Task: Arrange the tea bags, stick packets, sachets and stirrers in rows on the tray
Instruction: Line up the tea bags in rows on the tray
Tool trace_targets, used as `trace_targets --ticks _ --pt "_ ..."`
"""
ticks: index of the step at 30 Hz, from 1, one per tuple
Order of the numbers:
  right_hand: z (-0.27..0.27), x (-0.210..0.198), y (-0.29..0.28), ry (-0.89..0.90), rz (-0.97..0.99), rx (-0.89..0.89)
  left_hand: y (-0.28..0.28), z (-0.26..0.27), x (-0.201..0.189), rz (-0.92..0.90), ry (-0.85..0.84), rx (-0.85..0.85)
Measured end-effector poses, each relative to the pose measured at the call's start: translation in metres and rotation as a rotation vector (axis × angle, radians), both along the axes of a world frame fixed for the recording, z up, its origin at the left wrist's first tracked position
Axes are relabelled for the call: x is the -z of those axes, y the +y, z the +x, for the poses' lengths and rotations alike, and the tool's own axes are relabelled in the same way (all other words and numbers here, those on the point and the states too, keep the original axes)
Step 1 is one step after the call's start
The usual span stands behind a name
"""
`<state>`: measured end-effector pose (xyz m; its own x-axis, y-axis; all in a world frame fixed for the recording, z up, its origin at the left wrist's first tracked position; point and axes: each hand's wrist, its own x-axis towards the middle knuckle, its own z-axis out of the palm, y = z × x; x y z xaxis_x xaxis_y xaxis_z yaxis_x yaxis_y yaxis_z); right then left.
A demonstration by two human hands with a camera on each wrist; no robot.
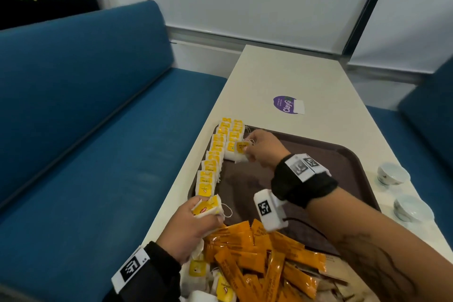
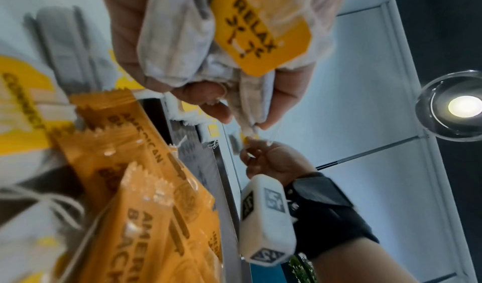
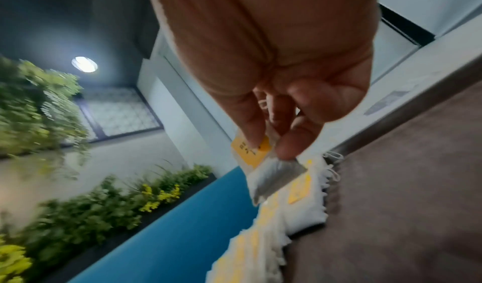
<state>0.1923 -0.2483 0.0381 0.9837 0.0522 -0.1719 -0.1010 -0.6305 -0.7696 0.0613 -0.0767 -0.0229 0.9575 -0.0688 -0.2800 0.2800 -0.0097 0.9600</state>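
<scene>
My right hand is pinching 1 tea bag over the short second row at the brown tray's far left corner. My left hand is curled round a bunch of tea bags by the orange stick packets.

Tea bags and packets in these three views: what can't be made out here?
- Head view: the pile runs off the bottom edge; the right forearm covers part of it, so stirrers or sachets can't be confirmed.
- Left wrist view: how many tea bags the left hand grips is unclear; they are bunched.
- Right wrist view: motion blur smears the rows; the held tea bag's tag is unreadable.
</scene>
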Motion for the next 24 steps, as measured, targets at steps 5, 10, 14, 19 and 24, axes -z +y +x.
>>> trace_targets --ticks 5,10,14,19,24 --pt "0.038 0.028 0.012 0.234 -0.023 0.040 0.003 0.002 0.000 -0.040 0.001 -0.021" --pt "0.045 0.031 0.031 0.192 -0.530 -0.105 0.005 0.003 0.002 -0.047 -0.008 -0.043" --pt "0.056 0.036 0.042 0.214 -0.524 -0.036 0.005 0.003 0.004 -0.044 0.000 -0.057" --pt "0.050 0.033 0.032 0.253 -0.236 0.035 0.003 0.002 0.005 -0.055 0.009 -0.041" --pt "0.035 0.018 0.017 0.146 -0.088 0.038 0.002 0.003 -0.002 -0.047 -0.024 -0.042"
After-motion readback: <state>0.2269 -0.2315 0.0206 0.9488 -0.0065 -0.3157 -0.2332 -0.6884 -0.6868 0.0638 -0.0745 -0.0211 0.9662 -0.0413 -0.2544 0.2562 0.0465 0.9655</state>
